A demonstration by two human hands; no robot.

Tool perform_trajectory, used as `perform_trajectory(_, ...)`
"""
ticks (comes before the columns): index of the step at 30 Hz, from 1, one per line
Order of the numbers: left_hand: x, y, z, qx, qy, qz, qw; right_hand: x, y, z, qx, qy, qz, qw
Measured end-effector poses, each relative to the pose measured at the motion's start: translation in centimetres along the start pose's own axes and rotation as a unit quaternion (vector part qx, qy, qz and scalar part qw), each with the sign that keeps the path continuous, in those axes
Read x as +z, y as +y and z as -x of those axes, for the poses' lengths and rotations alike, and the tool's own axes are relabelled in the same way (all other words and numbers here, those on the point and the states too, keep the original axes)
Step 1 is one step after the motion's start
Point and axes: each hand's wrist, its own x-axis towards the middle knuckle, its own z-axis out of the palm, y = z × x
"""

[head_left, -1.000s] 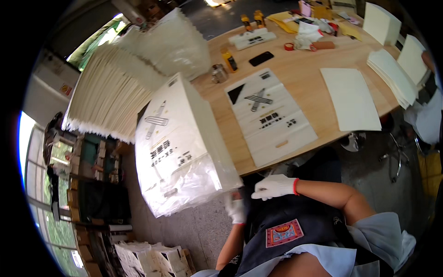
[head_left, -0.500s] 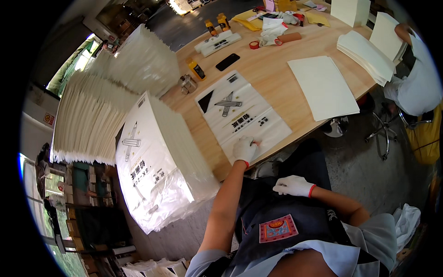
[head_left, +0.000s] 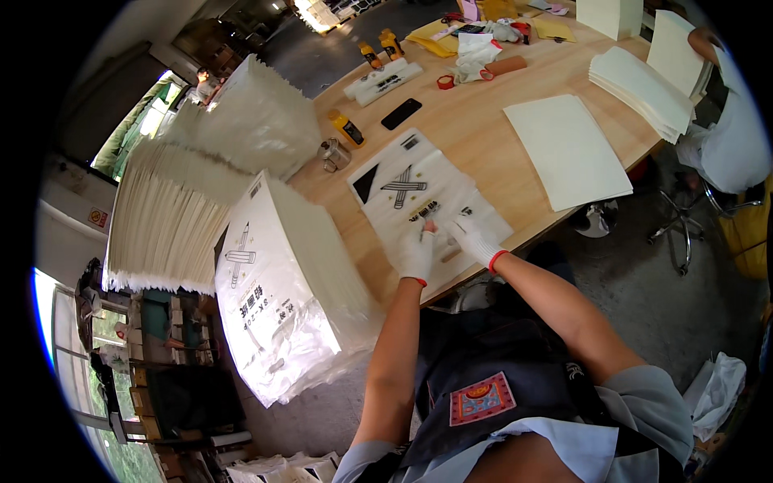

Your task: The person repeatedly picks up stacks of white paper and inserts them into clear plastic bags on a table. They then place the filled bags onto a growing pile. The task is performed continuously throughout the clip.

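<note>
1. Hands first: both wear white gloves with red cuffs, and both sit at the middle of the frame on a flat printed plastic bag (head_left: 419, 193) lying on the wooden tabletop (head_left: 483, 137).
2. Left hand (head_left: 416, 253) presses down on the near end of the bag, fingers spread flat on the film, gripping nothing.
3. Right hand (head_left: 473, 238) lies just beside it, touching the same near edge; its fingers look loosely curled onto the plastic, and whether they pinch the film cannot be told.
4. Bag itself is white and see-through, with a black cross mark and a black triangle, running from centre frame toward the upper left, its near end at the tabletop's edge.
5. Left of centre, a tall stack of packed bags (head_left: 282, 298) in clear wrap stands beside the tabletop, well apart from the hands.
6. Further left and above, fanned piles of white sheets (head_left: 169, 217) fill the upper left.
7. Right of the bag, a blank cream sheet (head_left: 568, 149) lies flat; a pile of similar sheets (head_left: 640, 88) sits at the upper right.
8. Above the bag: a black phone (head_left: 401, 113) and a yellow bottle (head_left: 348, 129).
9. Far upper right, another person's hand (head_left: 702, 39) holds a sheet.
</note>
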Motion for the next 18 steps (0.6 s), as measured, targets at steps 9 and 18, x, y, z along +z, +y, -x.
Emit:
perform_trajectory(9, -3.5, 3.9, -1.6, -0.028, 0.026, 0.510, 0.859, -7.5, 1.4, 5.1, 0.157, -0.056, 0.220, 0.961)
perform_trajectory(18, 0.5, 11.4, 4.6, 0.149, -0.099, -0.022, 0.984, -2.7, -5.7, 2.9, -0.093, 0.091, 0.150, 0.980)
